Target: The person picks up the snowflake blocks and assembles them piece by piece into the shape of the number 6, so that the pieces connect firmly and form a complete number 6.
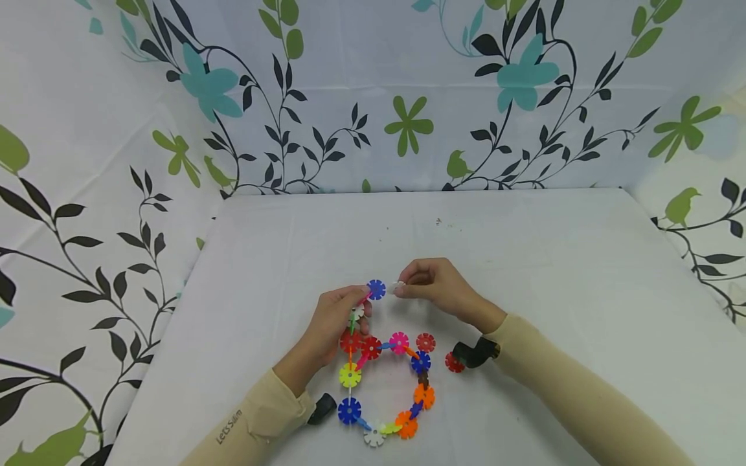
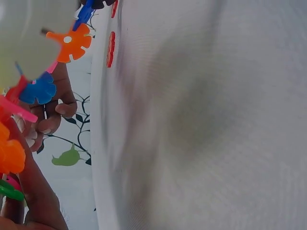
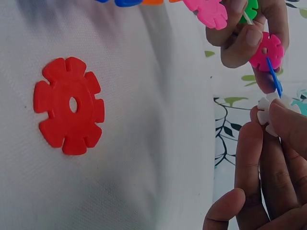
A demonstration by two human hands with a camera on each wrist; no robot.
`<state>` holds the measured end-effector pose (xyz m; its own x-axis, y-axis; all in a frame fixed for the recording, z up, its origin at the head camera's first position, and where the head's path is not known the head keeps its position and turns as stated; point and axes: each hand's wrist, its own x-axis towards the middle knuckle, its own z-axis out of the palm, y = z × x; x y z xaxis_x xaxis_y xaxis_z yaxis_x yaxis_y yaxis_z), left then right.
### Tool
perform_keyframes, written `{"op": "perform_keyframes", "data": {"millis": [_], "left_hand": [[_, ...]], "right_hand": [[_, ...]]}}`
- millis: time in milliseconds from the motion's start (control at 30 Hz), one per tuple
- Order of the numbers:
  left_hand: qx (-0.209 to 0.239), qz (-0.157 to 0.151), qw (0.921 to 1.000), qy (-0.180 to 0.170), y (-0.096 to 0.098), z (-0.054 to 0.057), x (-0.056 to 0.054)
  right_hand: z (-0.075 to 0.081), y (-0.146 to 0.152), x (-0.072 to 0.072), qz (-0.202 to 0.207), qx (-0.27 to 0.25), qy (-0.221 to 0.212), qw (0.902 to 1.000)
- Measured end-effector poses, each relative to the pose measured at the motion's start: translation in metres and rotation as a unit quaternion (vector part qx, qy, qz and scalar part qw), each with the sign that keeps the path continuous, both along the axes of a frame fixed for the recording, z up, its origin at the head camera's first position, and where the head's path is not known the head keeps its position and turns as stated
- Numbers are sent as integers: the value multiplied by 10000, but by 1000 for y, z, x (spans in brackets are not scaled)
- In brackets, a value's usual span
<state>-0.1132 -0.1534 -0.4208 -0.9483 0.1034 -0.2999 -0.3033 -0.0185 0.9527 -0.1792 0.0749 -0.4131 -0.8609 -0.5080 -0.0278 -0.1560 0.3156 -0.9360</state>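
My left hand (image 1: 335,320) pinches a chain of slotted plastic snowflake discs near its upper end. At that end stands a blue disc (image 1: 376,289), with a pink disc (image 3: 268,50) just before it at my left fingers. Between thumb and fingertips, my right hand (image 1: 440,288) holds a white disc (image 3: 268,110), its edge right at the blue disc. Below my left hand the chain runs into a ring of discs, among them a red one (image 1: 371,347), a yellow one (image 1: 350,375) and an orange one (image 1: 424,396). My left fingers partly hide a white and a green disc.
Two loose red discs lie right of the ring, one (image 1: 425,342) close to it and another (image 1: 455,362) by the black wrist camera (image 1: 474,353). A white cloth covers the table (image 1: 524,259). Patterned curtains (image 1: 350,97) hang behind and at both sides.
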Motion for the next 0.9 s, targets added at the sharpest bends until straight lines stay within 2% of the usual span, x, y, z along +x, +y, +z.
{"op": "perform_keyframes", "data": {"millis": [467, 667, 900], "left_hand": [[5, -107, 9999, -16, 3, 1, 0], [-155, -120, 9998, -29, 4, 1, 0], [-194, -303, 9993, 89, 4, -2, -1]], "right_hand": [[1, -8, 9, -58, 6, 963, 9953], [1, -8, 12, -91, -50, 1011, 9948], [-2, -9, 14, -141, -284, 964, 9948]]}}
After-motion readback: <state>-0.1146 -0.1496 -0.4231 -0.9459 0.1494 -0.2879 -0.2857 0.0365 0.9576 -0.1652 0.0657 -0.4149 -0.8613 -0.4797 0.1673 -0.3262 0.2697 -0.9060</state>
